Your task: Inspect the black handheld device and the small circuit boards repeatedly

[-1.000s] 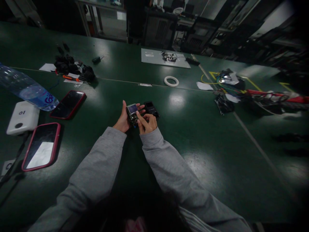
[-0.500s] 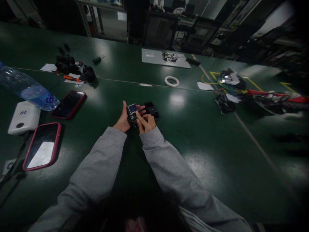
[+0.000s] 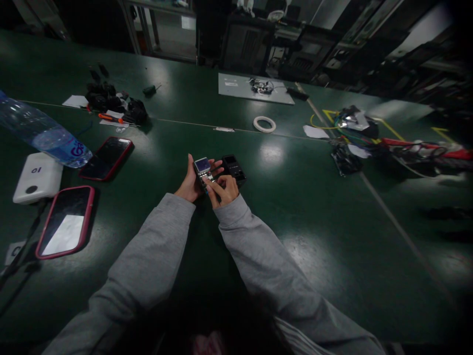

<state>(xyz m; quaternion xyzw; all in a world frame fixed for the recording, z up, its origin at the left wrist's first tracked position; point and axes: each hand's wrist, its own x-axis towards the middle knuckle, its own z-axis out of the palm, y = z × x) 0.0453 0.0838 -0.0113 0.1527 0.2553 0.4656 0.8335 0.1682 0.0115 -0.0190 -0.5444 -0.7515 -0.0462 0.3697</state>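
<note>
The left hand is curled around a small device with a pale screen, gripping it from the left side and from beneath, with the fingertips showing past its right edge. The right hand is bent over the lower part of the device, its fingers pressed onto the face below the screen; it touches the device rather than carrying it. Both sleeves are grey. The device sits just above the counter, near the middle and well in from every edge.

Just beside it on the right, lying flat, is a black case, partly hidden by the right hand.

Toward the left edge lie two phones: one with a red rim and a nearer one with a pink rim. Beside them are a white box and a bottle on its side. Farther back on the left is a dark heap of parts. A tape ring lies past the middle, a grey plate behind it, and a tangle of wires toward the right edge.
</note>
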